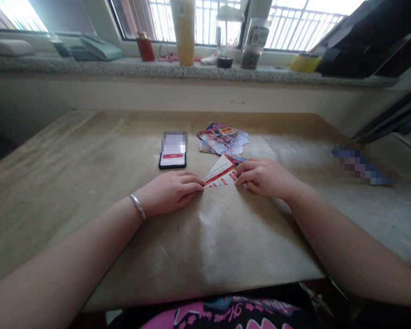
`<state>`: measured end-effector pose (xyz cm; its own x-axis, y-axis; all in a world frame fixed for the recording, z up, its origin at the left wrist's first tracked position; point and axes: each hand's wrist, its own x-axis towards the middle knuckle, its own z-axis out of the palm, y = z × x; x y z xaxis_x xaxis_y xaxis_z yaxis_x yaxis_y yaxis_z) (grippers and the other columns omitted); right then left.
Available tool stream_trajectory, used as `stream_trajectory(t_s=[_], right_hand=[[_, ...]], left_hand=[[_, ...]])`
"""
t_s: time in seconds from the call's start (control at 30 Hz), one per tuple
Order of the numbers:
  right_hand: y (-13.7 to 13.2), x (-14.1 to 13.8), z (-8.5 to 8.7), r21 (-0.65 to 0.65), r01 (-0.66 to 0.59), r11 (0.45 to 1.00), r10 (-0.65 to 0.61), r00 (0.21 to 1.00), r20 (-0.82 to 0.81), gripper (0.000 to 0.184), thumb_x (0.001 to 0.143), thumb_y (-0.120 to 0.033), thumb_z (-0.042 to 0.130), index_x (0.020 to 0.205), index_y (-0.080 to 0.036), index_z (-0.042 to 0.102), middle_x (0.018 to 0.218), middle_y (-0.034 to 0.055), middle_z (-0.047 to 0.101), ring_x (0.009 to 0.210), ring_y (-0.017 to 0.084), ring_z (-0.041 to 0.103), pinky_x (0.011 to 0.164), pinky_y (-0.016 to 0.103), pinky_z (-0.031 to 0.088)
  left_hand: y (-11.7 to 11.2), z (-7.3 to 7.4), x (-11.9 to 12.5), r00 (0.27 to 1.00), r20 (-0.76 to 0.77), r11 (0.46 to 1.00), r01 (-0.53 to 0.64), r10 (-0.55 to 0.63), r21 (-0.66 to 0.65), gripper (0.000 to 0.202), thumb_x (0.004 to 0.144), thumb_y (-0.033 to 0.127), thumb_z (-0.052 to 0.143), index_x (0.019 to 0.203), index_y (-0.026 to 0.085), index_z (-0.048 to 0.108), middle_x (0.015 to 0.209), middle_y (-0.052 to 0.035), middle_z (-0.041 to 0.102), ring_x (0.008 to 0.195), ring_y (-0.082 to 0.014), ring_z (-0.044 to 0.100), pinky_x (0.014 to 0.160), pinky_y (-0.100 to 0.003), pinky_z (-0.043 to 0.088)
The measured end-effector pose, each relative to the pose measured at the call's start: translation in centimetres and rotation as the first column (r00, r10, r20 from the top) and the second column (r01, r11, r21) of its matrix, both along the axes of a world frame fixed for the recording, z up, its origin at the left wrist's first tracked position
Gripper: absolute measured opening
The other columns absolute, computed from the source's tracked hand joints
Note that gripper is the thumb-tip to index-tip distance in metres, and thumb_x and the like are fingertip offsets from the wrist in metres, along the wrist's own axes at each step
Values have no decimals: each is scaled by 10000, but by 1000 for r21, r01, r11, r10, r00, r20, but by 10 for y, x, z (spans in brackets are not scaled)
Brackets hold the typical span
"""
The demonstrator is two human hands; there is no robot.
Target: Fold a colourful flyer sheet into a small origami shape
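A folded printed flyer point(219, 176), white with red and yellow print, lies on the table between my two hands. It has a triangular outline with a straight edge towards me. My left hand point(173, 191), with a silver bangle at the wrist, has its fingers closed together on the flyer's left corner. At the right corner, the fingers and thumb of my right hand point(265, 177) pinch the paper. Just beyond the flyer is a loose pile of colourful printed flyers point(222, 138). A phone point(172, 157) with its screen lit lies beyond my left hand.
The table point(205, 246) has a shiny tan cover. At its right side lies a blurred blue-and-pink object point(363, 167). On the stone windowsill point(123, 71) stand a red bottle point(145, 48), a tall yellowish container point(185, 36), clear containers point(253, 45) and a yellow item point(305, 62).
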<state>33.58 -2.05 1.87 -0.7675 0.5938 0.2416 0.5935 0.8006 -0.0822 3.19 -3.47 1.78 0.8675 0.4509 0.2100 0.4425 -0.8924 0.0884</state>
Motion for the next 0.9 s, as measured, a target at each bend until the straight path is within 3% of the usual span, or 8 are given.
stream_trajectory(t_s=[0.33, 0.9], right_hand=[[-4, 2, 6, -23, 84, 996, -83, 995, 59, 320, 737, -73, 536, 845, -282, 753, 1031, -18, 711, 818, 131, 659, 663, 229, 449], [-4, 12, 8, -33, 160, 987, -156, 983, 94, 353, 743, -69, 508, 836, -302, 756, 1050, -38, 712, 830, 131, 667, 662, 240, 450]], left_hand=[[0, 1, 0, 1000, 8, 1000, 6, -6, 0, 307, 924, 157, 404, 1116, 186, 643, 1163, -73, 654, 1035, -182, 609, 899, -339, 532], [0, 0, -2, 1000, 14, 1000, 1, -1, -10, 339, 888, 118, 417, 1133, 202, 636, 1186, -56, 652, 1062, -182, 605, 922, -343, 523]])
